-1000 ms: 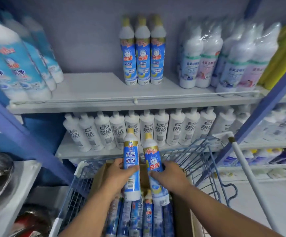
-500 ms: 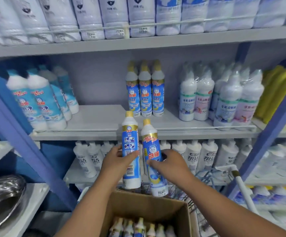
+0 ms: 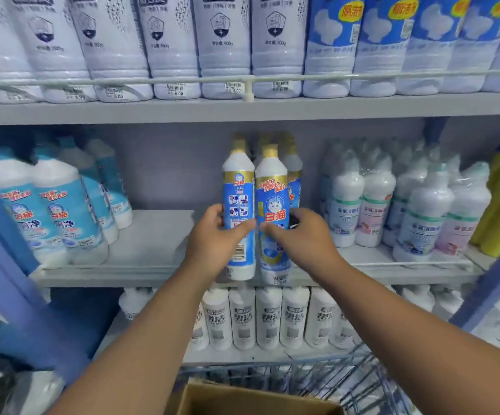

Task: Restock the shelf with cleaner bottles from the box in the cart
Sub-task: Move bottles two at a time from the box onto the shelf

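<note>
- Two upright cleaner bottles, a left bottle (image 3: 239, 211) and a right bottle (image 3: 271, 211), are held side by side, touching, at the front edge of the middle shelf (image 3: 153, 250).
- The left bottle is gripped by the left hand (image 3: 213, 244); the right bottle is gripped by the right hand (image 3: 305, 238).
- Matching bottles (image 3: 293, 175) are stocked directly behind.
- The cardboard box (image 3: 242, 399) is seen below, in the wire cart (image 3: 362, 381).
</note>
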